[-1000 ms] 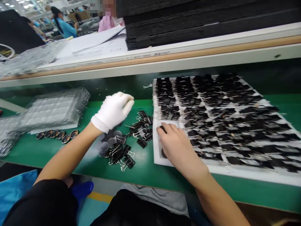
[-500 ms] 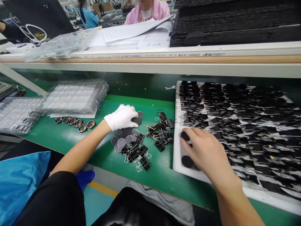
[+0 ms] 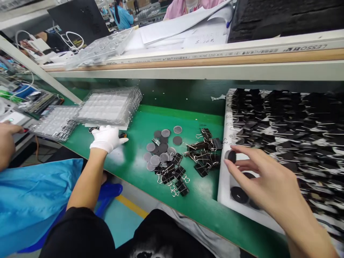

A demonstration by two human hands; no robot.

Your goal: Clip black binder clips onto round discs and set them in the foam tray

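My left hand (image 3: 105, 139), in a white glove, reaches over the small round black-rimmed pieces with orange on them (image 3: 123, 135) at the left of the green table; its thumb is stretched away from its fingers, and it covers most of the pieces. My bare right hand (image 3: 264, 177) pinches a black disc (image 3: 231, 156) on edge between thumb and forefinger, above the near left corner of the white foam tray (image 3: 223, 186). Another black disc (image 3: 239, 194) lies flat in that tray below the hand. Between my hands lie grey discs (image 3: 155, 160) and black binder clips (image 3: 204, 152).
Rows of clipped black pieces (image 3: 285, 125) fill the tray at right. Clear plastic trays (image 3: 110, 105) are stacked at back left. A shelf edge (image 3: 188, 71) crosses above the table. A co-worker's hand (image 3: 9, 139) and blue sleeve (image 3: 40, 193) are at the left.
My left hand has left the loose discs and moved left to the round orange pieces. My right hand has lifted slightly with the black disc, now tilted on edge. The view has turned left.
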